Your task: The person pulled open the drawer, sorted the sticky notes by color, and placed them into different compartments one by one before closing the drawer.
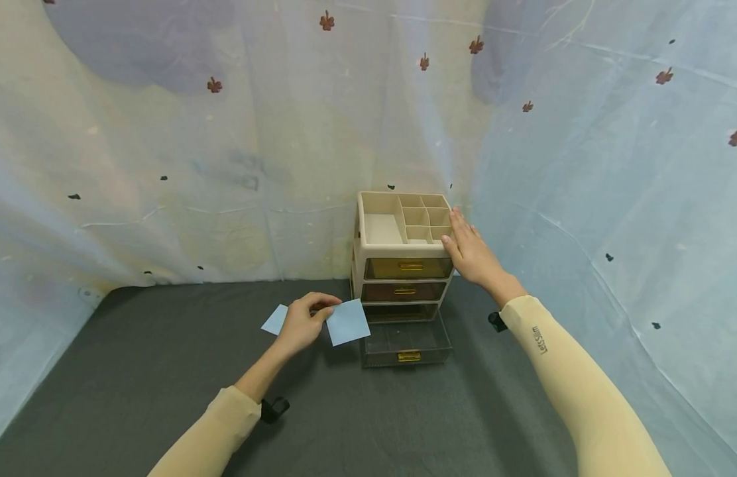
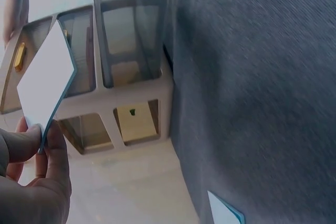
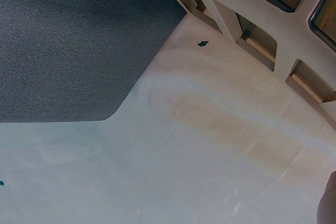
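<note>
A light blue square of paper, like a thin sticky note pad [image 1: 348, 322], is pinched at its edge between the thumb and fingers of my left hand [image 1: 303, 323]. The left wrist view shows its pale face and blue edge. It hovers at the left front corner of the pulled-out bottom drawer [image 1: 407, 348], a clear grey one with a gold handle. My right hand [image 1: 471, 252] rests with straight fingers along the right top edge of the beige drawer organizer [image 1: 404, 246]. Only a sliver of that hand shows in the right wrist view.
A second light blue square [image 1: 276, 320] lies on the dark grey cloth [image 1: 183, 371], partly behind the left hand. The two upper drawers [image 1: 409, 267] are closed, and compartments divide the organizer's top. A patterned curtain [image 1: 273, 165] hangs directly behind and to the right.
</note>
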### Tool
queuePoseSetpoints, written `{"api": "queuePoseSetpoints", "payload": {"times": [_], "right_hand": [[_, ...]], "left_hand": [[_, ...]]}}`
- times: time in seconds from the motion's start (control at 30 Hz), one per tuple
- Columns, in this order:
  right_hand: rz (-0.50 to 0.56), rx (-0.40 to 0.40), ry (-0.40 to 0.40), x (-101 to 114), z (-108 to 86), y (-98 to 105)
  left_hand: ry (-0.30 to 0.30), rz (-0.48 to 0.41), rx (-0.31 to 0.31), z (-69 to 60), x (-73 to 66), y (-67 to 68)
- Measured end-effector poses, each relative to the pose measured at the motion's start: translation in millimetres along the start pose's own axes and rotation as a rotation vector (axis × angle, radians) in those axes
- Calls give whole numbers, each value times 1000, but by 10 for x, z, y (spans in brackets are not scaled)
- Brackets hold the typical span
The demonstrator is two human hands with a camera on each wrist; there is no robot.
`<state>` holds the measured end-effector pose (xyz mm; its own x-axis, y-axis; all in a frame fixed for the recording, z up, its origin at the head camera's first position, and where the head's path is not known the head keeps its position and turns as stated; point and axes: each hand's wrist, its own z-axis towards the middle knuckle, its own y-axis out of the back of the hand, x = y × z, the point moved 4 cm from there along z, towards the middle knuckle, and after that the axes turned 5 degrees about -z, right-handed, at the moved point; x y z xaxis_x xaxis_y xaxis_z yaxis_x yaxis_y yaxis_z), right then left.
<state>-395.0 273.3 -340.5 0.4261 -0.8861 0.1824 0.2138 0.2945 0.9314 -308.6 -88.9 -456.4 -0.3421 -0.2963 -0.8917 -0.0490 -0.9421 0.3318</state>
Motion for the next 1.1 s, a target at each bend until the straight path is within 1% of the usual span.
{"api": "queuePoseSetpoints", "payload": {"times": [0.17, 0.3, 0.6, 0.9, 1.1], "right_hand": [[-7, -5, -2, -3, -6, -7], [-10, -9, 2, -4, -7, -13], [-3, -11, 1, -7, -6, -15], [-5, 7, -17, 3, -10, -5], [-7, -2, -11, 13, -7, 4]], "left_hand": [[-16, -16, 5, 43, -48, -134], [-11, -46, 14, 53, -87, -245], [-21, -67, 12, 105, -147, -483], [30, -86, 30, 189, -125, -723], [30, -106, 46, 243, -89, -879]]}}
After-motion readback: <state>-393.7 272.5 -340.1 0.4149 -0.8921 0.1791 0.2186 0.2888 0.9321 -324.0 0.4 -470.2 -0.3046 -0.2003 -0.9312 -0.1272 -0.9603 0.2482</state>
